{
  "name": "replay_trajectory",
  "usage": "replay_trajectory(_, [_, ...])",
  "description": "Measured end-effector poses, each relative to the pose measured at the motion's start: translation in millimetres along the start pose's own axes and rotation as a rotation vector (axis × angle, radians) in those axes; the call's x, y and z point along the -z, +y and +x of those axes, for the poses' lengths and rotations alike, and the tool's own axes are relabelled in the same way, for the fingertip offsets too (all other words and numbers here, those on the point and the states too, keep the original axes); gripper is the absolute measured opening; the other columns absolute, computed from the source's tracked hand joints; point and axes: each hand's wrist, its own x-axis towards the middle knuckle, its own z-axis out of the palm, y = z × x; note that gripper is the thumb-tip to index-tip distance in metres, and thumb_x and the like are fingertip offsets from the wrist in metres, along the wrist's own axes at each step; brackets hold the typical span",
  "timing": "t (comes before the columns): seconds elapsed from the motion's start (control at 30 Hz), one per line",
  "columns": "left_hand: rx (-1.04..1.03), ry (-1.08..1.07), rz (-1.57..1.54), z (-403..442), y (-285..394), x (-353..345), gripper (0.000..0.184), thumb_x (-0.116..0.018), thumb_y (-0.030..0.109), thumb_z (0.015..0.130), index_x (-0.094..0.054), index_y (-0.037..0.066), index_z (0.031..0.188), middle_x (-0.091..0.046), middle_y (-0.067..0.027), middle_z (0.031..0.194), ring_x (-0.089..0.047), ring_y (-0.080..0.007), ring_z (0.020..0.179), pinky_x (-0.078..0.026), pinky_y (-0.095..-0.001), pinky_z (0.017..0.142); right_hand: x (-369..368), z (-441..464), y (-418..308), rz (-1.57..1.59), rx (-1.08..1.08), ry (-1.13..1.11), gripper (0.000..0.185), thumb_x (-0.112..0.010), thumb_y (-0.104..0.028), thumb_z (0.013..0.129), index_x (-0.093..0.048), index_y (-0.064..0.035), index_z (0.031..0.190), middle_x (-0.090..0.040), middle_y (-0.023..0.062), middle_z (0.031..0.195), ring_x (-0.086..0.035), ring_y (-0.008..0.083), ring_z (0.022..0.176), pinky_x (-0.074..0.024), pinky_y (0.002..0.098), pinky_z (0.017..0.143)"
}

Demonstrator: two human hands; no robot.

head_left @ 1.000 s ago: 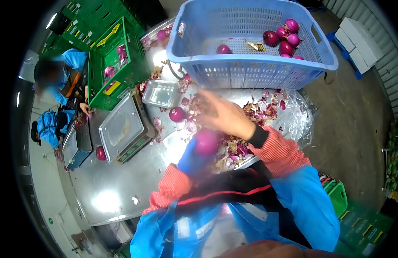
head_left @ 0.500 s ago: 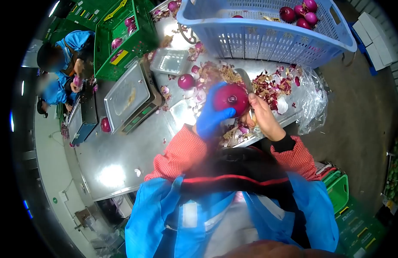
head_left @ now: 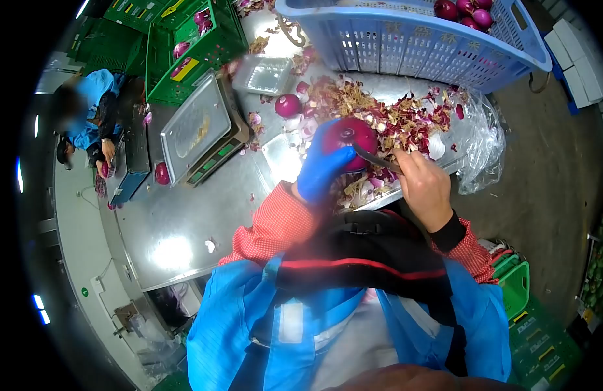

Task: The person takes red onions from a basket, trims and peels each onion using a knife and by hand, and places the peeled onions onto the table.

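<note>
A large red onion (head_left: 353, 134) is gripped in my left hand (head_left: 320, 171), which wears a blue glove. My bare right hand (head_left: 426, 189) is closed round the handle of a knife (head_left: 378, 160), whose blade tip touches the onion near its end. Beneath and beyond both hands, onion skins (head_left: 412, 120) are piled on the metal table (head_left: 204, 228). Another red onion (head_left: 287, 105) lies to the left of the held one, close to a clear plastic tray (head_left: 262, 74).
A blue crate (head_left: 419, 49) with red onions stands at the back, a green crate (head_left: 200, 62) at the back left. Left are a scale (head_left: 200, 133) and an onion (head_left: 161, 173). A plastic bag (head_left: 480, 146) hangs over the right edge. Co-workers (head_left: 96, 114) are far left.
The onion came into my left hand and stays there. My right hand took up the knife and its blade now meets the onion. The view has shifted, so the crates sit higher.
</note>
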Motion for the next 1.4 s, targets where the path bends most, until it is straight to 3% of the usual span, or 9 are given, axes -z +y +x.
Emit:
replay_trajectory(0.5, [-0.091,0.153,0.207,-1.2,-22.7,-4.1,0.059,-0.074,0.009,0.081,-0.042,0.002,0.130,-0.057,-0.0126,0.120,-0.059,-0.0220,0.109,-0.050,-0.0352,0.094,-31.9,-6.6,8.0,-0.053,-0.096,0.136,0.039,-0.066,-0.005,0.078,-0.062,-0.0076,0.117,-0.059,0.0084,0.085,-0.062,0.0254,0.068,-0.0496,0.0342,0.059])
replay_trajectory(0.7, [-0.085,0.205,0.215,7.8,-27.0,-3.0,0.054,-0.074,0.011,0.081,-0.045,0.002,0.126,-0.057,-0.0128,0.116,-0.060,-0.0219,0.105,-0.051,-0.0347,0.091,-56.8,-7.1,0.8,0.422,-0.278,0.126,0.028,-0.059,-0.012,0.090,-0.062,-0.0036,0.116,-0.067,0.0160,0.092,-0.064,0.0369,0.077,-0.0515,0.0413,0.068])
replay_trajectory(0.8, [-0.061,0.227,0.205,13.8,-32.0,2.1,0.053,-0.073,0.012,0.081,-0.045,0.002,0.126,-0.058,-0.0129,0.115,-0.060,-0.0224,0.104,-0.052,-0.0351,0.090,-59.2,-6.3,-2.9,0.574,-0.488,-0.099,0.028,-0.053,-0.018,0.095,-0.062,-0.0019,0.116,-0.067,0.0193,0.088,-0.063,0.0396,0.076,-0.0513,0.0430,0.070])
replay_trajectory(0.9, [-0.032,0.225,0.189,12.6,-30.4,1.8,0.054,-0.072,0.012,0.082,-0.045,0.001,0.126,-0.058,-0.0135,0.114,-0.061,-0.0232,0.104,-0.054,-0.0357,0.089,-74.6,-7.8,0.2,0.786,-0.578,-0.160,0.029,-0.050,-0.022,0.098,-0.062,-0.0032,0.117,-0.064,0.0178,0.077,-0.063,0.0349,0.071,-0.0509,0.0407,0.066])
replay_trajectory(1.0, [-0.077,0.158,0.269,2.0,-34.1,2.3,0.055,-0.071,0.012,0.082,-0.044,0.001,0.128,-0.059,-0.0140,0.113,-0.062,-0.0246,0.103,-0.055,-0.0364,0.088,-86.7,-4.0,50.5,1.126,-1.070,-0.143,0.032,-0.046,-0.027,0.103,-0.064,-0.0049,0.116,-0.051,-0.0022,0.062,-0.046,0.0082,0.047,-0.0381,0.0262,0.043])
replay_trajectory(1.03, [-0.109,0.132,0.311,0.3,-33.8,1.7,0.055,-0.071,0.012,0.082,-0.043,0.001,0.128,-0.059,-0.0141,0.112,-0.062,-0.0251,0.103,-0.056,-0.0367,0.087,-82.4,-3.5,51.4,1.175,-1.031,-0.098,0.033,-0.045,-0.028,0.104,-0.062,-0.0036,0.119,-0.048,-0.0072,0.063,-0.036,0.0011,0.044,-0.0286,0.0206,0.038])
replay_trajectory(1.1, [-0.004,0.082,0.177,-2.8,-28.1,3.2,0.058,-0.071,0.013,0.082,-0.041,0.001,0.131,-0.056,-0.0162,0.119,-0.062,-0.0262,0.106,-0.057,-0.0369,0.087,-69.7,-2.1,48.6,1.259,-0.858,-0.271,0.040,-0.049,-0.032,0.102,-0.057,-0.0015,0.127,-0.059,0.0002,0.076,-0.053,0.0082,0.058,-0.0444,0.0242,0.051])
replay_trajectory(1.23, [0.117,-0.025,-0.026,6.8,-11.9,-4.2,0.061,-0.070,0.016,0.083,-0.039,0.003,0.134,-0.052,-0.0168,0.127,-0.060,-0.0267,0.109,-0.056,-0.0379,0.089,-59.3,6.4,18.6,1.063,-0.548,-0.201,0.065,-0.056,-0.046,0.097,-0.045,0.0027,0.138,-0.064,0.0186,0.114,-0.060,0.0240,0.108,-0.0443,0.0344,0.096])
replay_trajectory(1.4, [0.080,0.063,-0.051,14.9,-23.2,1.6,0.056,-0.067,0.022,0.087,-0.042,0.002,0.133,-0.056,-0.0146,0.122,-0.061,-0.0249,0.108,-0.053,-0.0377,0.092,-39.1,14.3,7.1,0.926,-0.477,-0.170,0.047,-0.057,-0.036,0.097,-0.053,-0.0021,0.130,-0.066,0.0156,0.107,-0.067,0.0284,0.089,-0.0510,0.0342,0.078])
